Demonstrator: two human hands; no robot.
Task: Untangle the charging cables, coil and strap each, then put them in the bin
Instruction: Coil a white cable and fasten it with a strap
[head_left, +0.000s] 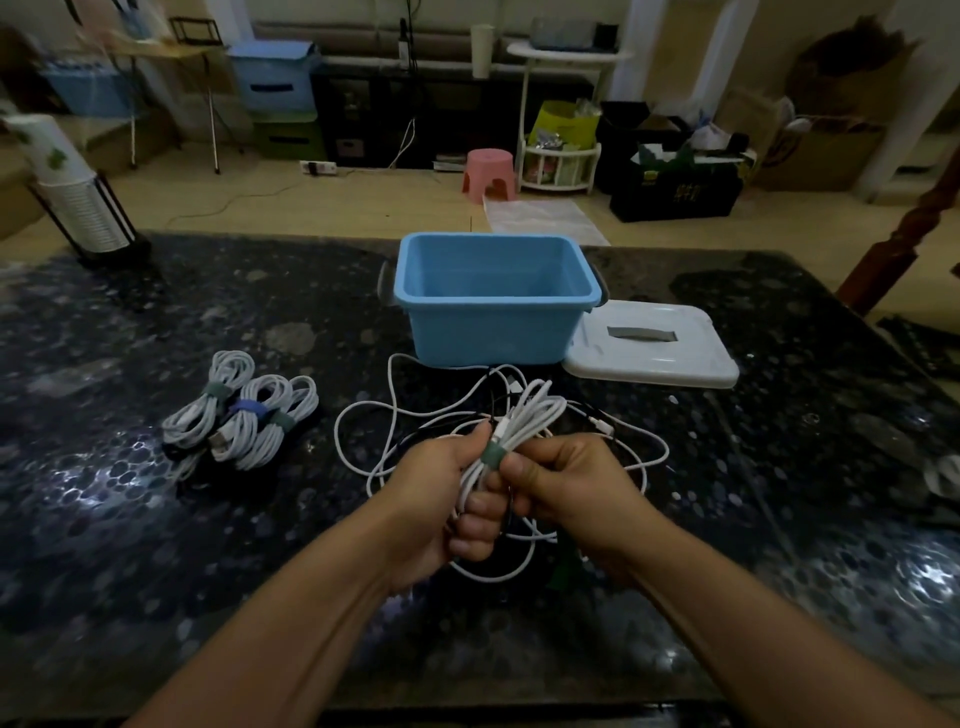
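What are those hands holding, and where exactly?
A coiled white cable: the left hand grips its lower half, the right hand pinches the green strap at its middle.

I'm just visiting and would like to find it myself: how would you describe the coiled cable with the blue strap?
Start at the blue bin on the dark table and look down to its left, where three strapped white coils lie bunched together. The blue-strapped cable is the middle one. Its neighbours both wear dull green straps, so the blue strap marks it.
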